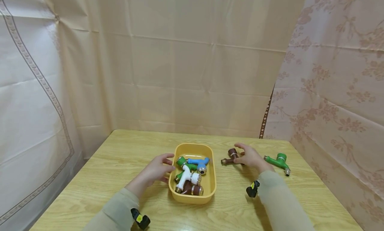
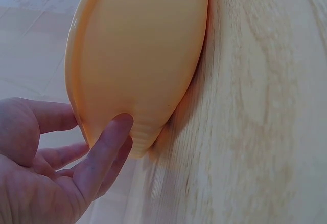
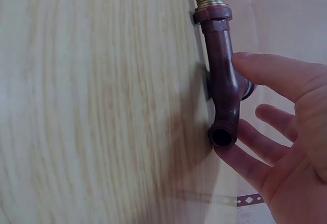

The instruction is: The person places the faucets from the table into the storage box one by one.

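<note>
On the table, a brown plastic tap point(image 3: 219, 60) with a brass threaded end lies at my right hand point(image 1: 252, 159). My thumb bears on its body while fingertips curl round by its open spout. My left hand point(image 1: 157, 171) is at the left side of a yellow plastic tub point(image 1: 192, 200), its fingers loosely bent and touching the outer wall and rim. Inside the tub lie a blue tap point(image 1: 196, 161), a green tap point(image 1: 181, 161), a white tap point(image 1: 186, 175) on top, and another brown tap point(image 1: 196, 190) partly under the white one.
Right of my right hand, a second green tap point(image 1: 279, 161) lies on the wooden table point(image 1: 126, 151). Beige curtain cloth point(image 1: 192, 74) hangs behind the table, with patterned cloth point(image 1: 336, 91) on the right. Each sleeve cuff carries a small black camera.
</note>
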Demonstrator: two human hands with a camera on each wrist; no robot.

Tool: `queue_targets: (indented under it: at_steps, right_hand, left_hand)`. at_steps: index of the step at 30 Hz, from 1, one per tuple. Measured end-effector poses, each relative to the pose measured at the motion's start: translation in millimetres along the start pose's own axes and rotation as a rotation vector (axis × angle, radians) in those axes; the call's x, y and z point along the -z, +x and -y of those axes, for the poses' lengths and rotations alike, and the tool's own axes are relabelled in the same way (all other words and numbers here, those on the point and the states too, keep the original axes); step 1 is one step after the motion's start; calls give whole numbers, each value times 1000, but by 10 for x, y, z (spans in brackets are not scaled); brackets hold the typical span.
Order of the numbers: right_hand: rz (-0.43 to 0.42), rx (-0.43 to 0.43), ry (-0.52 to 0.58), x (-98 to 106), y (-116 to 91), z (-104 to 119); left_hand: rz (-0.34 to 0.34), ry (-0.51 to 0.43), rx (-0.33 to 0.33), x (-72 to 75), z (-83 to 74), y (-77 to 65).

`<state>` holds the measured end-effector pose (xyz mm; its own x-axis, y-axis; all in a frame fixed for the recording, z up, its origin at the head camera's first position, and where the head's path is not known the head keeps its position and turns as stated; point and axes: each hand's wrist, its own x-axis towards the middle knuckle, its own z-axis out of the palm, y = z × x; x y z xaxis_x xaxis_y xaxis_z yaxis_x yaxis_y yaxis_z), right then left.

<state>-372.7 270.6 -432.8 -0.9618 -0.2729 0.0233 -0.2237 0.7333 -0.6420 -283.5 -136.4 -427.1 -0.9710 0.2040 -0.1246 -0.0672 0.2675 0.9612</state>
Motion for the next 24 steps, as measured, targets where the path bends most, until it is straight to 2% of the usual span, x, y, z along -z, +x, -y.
queue_targets:
  at_steps: [4, 11, 24]
  right_hand:
    - [4, -6, -3, -25, -5, 14]
    - [14, -1, -73, -68, 4, 8]
    - [19, 26, -45, -165, 38, -11]
  left_hand:
    - [1, -12, -3, 1, 2, 2]
    - [3, -24, -7, 3, 6, 10]
    - [8, -12, -4, 10, 17, 10]
